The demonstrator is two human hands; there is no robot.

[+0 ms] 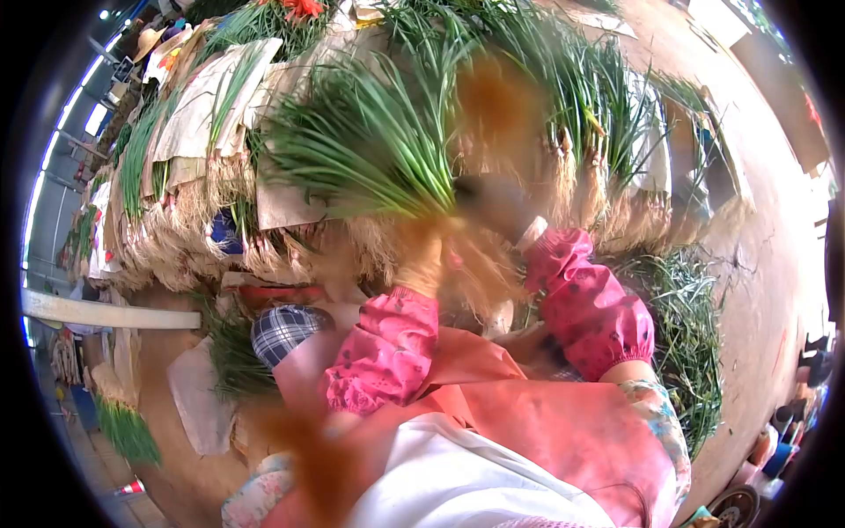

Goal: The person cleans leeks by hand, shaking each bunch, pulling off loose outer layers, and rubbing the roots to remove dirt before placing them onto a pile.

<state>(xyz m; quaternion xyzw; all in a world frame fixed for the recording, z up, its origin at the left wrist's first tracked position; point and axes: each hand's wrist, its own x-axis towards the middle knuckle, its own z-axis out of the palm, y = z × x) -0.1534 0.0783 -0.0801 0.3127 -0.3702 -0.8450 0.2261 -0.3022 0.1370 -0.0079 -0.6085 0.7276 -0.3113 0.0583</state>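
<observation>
A thick bunch of spring onions (pixel 387 145) is held up in front of me, green leaves fanned to the upper left and pale stringy roots (pixel 484 273) hanging below. My left hand (pixel 422 260), in a yellow-orange glove, is closed around the lower stems. At the right side of the same stems is my right hand (pixel 497 204), in a dark glove, its fingers closed against them and somewhat blurred. Both forearms wear pink patterned sleeve covers. The exact finger positions are partly hidden by the bunch and by smears on the lens.
More spring onions (pixel 607 114) lie in rows ahead, roots toward me, with pale sacking (pixel 216 97) among them. Loose green leaves (pixel 682 352) are heaped on the right. A pale beam (pixel 110 311) juts in from the left. A wheel (pixel 735 508) shows at the lower right.
</observation>
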